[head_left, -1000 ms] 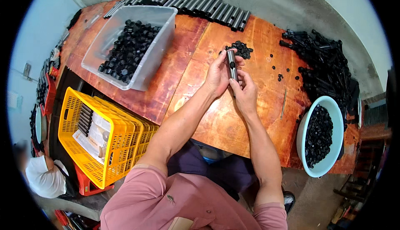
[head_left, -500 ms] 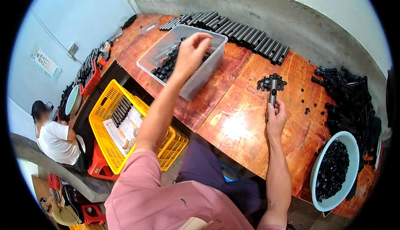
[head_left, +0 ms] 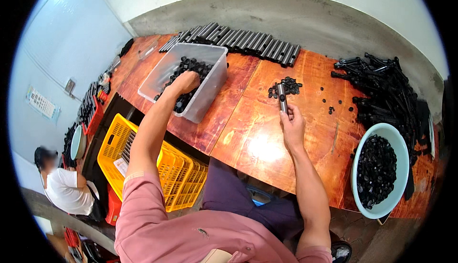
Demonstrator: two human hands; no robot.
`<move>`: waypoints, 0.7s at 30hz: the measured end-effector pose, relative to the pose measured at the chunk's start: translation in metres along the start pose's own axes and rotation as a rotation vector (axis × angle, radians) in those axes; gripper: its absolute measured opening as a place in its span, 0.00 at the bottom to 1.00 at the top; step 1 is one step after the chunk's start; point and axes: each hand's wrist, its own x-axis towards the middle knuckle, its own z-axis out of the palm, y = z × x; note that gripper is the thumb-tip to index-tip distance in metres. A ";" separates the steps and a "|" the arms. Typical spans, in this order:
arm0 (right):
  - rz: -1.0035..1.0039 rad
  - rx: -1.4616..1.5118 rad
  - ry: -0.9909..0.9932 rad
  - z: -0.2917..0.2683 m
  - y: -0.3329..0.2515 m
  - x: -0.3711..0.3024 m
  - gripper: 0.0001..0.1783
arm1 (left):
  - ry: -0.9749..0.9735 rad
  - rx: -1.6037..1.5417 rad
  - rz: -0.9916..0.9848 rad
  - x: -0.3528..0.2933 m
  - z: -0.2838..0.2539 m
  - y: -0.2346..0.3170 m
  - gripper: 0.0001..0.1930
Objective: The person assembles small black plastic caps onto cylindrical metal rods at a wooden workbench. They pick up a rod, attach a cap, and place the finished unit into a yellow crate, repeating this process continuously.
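Nearest the viewer: the pink sleeves and dark trousers of the seated person. To the near left, on the floor below the worktop edge, stands a yellow crate (head_left: 143, 165) with dark parts inside. Further left, a second person (head_left: 62, 186) in a white shirt sits low beside red crates.

The worktop (head_left: 253, 134) is reddish-brown wood, glossy, with a light reflection near its near edge. It runs from far left to right and meets a grey concrete wall base; above that the wall is white. A pale blue wall closes the left side.

At the near right edge sits a light blue bowl (head_left: 398, 141) filled with small black caps.

Right hand (head_left: 292, 125): at mid-worktop, fingers clamped on a short metal tube (head_left: 282, 98), held upright. The tube stands just near of a small pile of black caps (head_left: 286, 86). Loose caps are scattered on the wood to the right of the pile.

Left hand (head_left: 185, 82): reaches into a clear bin (head_left: 205, 93) at the left, resting on the black parts inside. The pictures do not show whether its fingers are apart or closed on a part.

Far right: a heap of black rods (head_left: 386, 86). Far edge, against the wall base: a row of dark tubes (head_left: 248, 43) laid side by side.
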 end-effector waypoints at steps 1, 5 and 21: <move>-0.012 -0.013 0.004 0.000 0.001 0.000 0.17 | -0.005 -0.048 -0.018 -0.005 -0.001 0.001 0.08; -0.004 -0.047 -0.011 0.000 0.003 0.000 0.18 | -0.003 -0.138 -0.107 -0.016 -0.018 0.014 0.11; -0.133 -0.035 -0.095 0.001 -0.006 -0.012 0.17 | 0.315 -1.288 0.041 -0.049 -0.005 0.194 0.16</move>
